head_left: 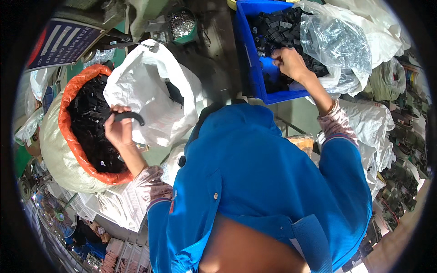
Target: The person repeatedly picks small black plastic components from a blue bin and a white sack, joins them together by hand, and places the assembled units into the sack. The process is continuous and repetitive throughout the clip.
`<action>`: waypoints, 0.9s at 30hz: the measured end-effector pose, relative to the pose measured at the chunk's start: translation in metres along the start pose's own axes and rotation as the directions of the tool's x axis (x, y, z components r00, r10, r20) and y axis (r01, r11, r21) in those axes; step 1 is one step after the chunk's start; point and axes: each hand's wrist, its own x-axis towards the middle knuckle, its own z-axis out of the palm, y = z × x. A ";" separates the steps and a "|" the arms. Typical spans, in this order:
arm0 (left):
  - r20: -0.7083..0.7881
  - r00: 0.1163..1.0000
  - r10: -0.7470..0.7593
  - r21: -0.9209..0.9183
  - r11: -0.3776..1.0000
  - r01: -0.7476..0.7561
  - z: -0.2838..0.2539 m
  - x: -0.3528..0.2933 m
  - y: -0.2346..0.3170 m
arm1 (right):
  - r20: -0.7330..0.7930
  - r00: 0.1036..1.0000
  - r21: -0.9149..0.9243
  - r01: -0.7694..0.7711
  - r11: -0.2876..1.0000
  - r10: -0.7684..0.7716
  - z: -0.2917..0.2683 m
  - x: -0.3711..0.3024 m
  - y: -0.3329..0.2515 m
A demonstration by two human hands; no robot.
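My left hand (119, 129) grips a curved black part (132, 117), shaped like a small hooked handle. It is held between the white woven sack (139, 91) and the sack with a rolled orange rim (68, 120), which is full of black pieces (93, 132). On the right, my right hand (291, 63) reaches into a blue plastic bin (249, 50) heaped with small black parts (284, 29). Its fingers are curled together at the bin's near left side; whatever they hold, if anything, is hidden.
Clear plastic and white bags (339, 45) drape over the bin's right side. A green container of small shiny metal pieces (181, 25) stands at the far middle, near machinery bearing a dark sign plate (61, 43). A standing fan (54, 211) is at the lower left.
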 end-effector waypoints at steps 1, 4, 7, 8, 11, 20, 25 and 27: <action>-0.074 0.994 -0.075 -0.006 0.997 0.075 0.011 0.003 -0.019 | 0.030 0.999 -0.103 0.038 0.994 -0.035 0.009 0.000 0.016; -0.028 0.986 -0.165 0.153 0.974 0.167 0.058 0.020 -0.102 | 0.190 0.982 -0.404 0.094 0.910 -0.017 0.038 -0.001 0.040; -0.029 0.963 -0.266 0.501 0.830 0.244 0.125 0.016 -0.178 | 0.104 0.990 -0.173 0.112 0.979 -0.095 0.022 -0.008 0.039; 0.030 0.953 -0.300 0.504 0.829 0.245 0.145 0.012 -0.197 | -0.015 0.990 0.038 0.141 0.989 -0.140 0.013 -0.014 0.038; 0.092 0.911 -0.402 0.543 0.787 0.292 0.167 0.017 -0.245 | -0.157 0.983 0.563 0.169 0.809 -0.096 -0.008 -0.033 0.036; 0.086 0.893 -0.441 0.513 0.789 0.340 0.179 -0.004 -0.293 | -0.248 0.969 0.967 0.248 0.052 -0.007 0.032 -0.065 -0.024; -0.007 0.953 -0.304 0.529 0.807 0.262 0.177 -0.017 -0.296 | -0.427 0.886 0.773 0.463 0.434 -0.183 0.046 -0.073 -0.035; -0.062 0.975 -0.214 0.578 0.789 0.209 0.173 -0.015 -0.289 | -0.323 0.917 0.727 0.398 0.560 -0.233 0.032 -0.070 -0.026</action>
